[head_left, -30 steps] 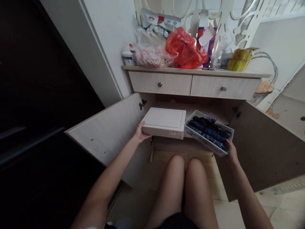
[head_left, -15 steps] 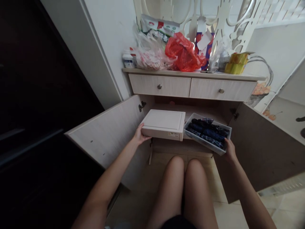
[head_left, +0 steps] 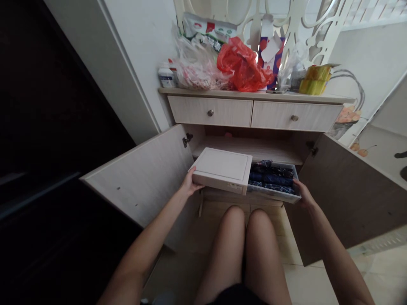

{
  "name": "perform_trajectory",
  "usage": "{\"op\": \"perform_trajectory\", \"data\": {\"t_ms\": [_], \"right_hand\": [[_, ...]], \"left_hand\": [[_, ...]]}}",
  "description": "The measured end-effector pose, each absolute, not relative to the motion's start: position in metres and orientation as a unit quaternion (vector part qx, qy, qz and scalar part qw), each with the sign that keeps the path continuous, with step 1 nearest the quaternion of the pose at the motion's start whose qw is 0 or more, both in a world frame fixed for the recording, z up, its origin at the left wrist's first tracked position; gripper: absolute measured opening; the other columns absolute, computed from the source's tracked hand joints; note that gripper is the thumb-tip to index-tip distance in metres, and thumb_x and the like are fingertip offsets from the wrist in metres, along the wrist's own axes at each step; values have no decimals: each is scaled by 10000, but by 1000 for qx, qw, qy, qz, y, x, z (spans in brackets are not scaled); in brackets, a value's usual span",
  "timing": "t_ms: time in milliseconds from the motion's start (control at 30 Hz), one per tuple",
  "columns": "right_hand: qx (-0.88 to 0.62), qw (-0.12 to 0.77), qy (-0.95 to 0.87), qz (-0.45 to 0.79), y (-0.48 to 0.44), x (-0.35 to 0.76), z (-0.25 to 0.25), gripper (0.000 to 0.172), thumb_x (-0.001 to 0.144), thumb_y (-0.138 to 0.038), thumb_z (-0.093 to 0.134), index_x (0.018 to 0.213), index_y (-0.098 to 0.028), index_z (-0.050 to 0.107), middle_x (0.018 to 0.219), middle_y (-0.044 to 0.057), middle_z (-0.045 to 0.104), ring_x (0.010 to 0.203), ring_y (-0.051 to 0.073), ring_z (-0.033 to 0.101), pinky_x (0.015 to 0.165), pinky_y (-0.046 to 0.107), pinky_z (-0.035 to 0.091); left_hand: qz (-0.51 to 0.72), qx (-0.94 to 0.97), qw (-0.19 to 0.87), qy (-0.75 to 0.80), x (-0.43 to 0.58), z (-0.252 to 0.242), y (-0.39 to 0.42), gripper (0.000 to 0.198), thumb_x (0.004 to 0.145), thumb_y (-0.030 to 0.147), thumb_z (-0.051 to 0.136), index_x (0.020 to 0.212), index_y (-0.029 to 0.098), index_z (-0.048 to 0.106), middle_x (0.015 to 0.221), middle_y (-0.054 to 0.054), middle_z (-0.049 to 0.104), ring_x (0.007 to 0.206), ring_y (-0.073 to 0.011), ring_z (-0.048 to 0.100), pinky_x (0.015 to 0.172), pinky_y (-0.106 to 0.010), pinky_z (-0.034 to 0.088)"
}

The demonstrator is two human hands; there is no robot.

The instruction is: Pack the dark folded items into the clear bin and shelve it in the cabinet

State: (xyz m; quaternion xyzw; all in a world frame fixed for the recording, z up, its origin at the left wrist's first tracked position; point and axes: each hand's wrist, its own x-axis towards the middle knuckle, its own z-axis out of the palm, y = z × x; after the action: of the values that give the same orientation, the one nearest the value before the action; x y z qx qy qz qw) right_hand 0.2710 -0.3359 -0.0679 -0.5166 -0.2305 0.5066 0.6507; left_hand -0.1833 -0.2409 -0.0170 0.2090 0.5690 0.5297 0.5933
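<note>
Two hands gripping: left hand (head_left: pixel 190 185) holding white lidded box (head_left: pixel 222 169), right hand (head_left: pixel 302 195) steadying clear tray (head_left: pixel 274 184) of folded dark cloths; next, seating both level on the cabinet shelf (head_left: pixel 267 149).

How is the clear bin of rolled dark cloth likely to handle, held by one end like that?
The clear bin looks rigid, holding its shape though the right hand grips only one end. Its cloth rolls suggest a light load. Gripped at one end, it may tip; the packed rolls probably won't shift.
</note>
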Motion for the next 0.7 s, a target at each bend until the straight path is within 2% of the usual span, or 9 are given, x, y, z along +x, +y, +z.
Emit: {"op": "perform_trajectory", "data": {"t_ms": [200,333,533,700], "right_hand": [[-485,637,-252,544,-319,247,-66,321,725,-354,695,1003,-194,713,915,57,773,977,284,728,861,397,588],[-473,628,-277,553,-304,231,-66,335,772,-392,690,1040,-193,707,950,47,778,974,255,728,891,382,575],[-498,612,-303,534,-285,205,-68,334,860,-449,637,1035,-177,721,986,49,780,1072,263,701,993,398,528],[-496,583,-312,563,-272,189,-64,643,988,-643,297,1150,-179,710,1022,95,773,1094,281,699,1003,420,523]], "left_hand": [[529,213,610,550,-156,-27,-251,497,889,460,613,1339,262,545,1241,-121,658,1073,-299,670,837,-473,610],[529,221,613,543,-136,-33,-259,513,897,475,596,1361,267,529,1308,-118,630,1114,-298,652,842,-462,609],[519,227,621,541,-104,-44,-267,561,910,505,567,1399,239,499,1420,-122,557,1205,-307,598,880,-461,598],[539,225,606,539,-85,-59,-264,555,890,510,607,1352,210,540,1390,-132,572,1215,-299,588,888,-440,592]]}}
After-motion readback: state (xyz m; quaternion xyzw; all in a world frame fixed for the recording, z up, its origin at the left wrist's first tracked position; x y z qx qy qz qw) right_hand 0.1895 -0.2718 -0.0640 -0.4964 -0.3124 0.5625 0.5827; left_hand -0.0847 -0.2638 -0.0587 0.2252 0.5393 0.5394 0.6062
